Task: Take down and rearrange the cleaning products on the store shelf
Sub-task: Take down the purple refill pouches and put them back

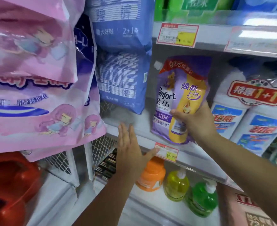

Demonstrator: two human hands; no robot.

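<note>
Clamping right grip point(196, 121) low on purple-and-yellow soft plastic refill pouch point(181, 88), left grip point(129, 149) flat, spread below; worth steadying its base and standing it upright on white shelf point(144, 126).

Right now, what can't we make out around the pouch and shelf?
All head view.
Purple pouch: lower right hidden by the right hand.
Lower price tag: print blurred, corner under the thumb of the left hand.
White bottles: tops hidden behind the red promo label.
Upper price labels: print too blurred to read.
</note>
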